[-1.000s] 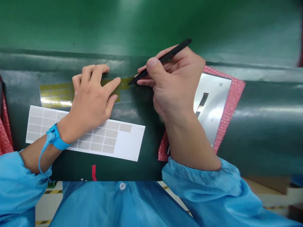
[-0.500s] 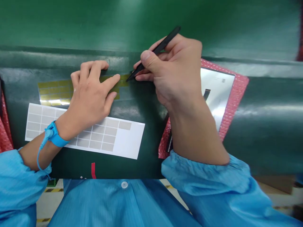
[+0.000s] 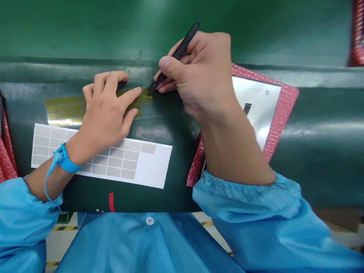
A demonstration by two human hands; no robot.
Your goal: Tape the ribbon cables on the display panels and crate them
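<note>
Black pointed tweezers [image 3: 185, 42] are pinched in my right hand [image 3: 209, 72], tilted with the tip down at the right end of a clear sheet of amber film labels [image 3: 66, 108]. At that tip, the edge of one amber label [image 3: 146, 95] looks slightly raised and catches the light. My left hand [image 3: 106, 108] lies over the sheet with its fingers spread, index finger and thumb on the amber labels. It covers the middle of the sheet. Below, a white sheet with grey label rectangles [image 3: 153, 167] passes partly under my left wrist, which wears a blue wrist strap [image 3: 66, 159].
To the right, a silver panel [image 3: 258, 110] with a short dark flex strip lies on pink bubble wrap [image 3: 286, 108], partly behind my right forearm. More pink wrap [image 3: 8, 155] is at the left edge. Red tape [image 3: 112, 202] marks the front of the green mat [image 3: 182, 197].
My right hand and the tweezers have shifted slightly left and up in view. The label edge at the tip now shows a bright, raised line. My left hand stays on the sheet.
</note>
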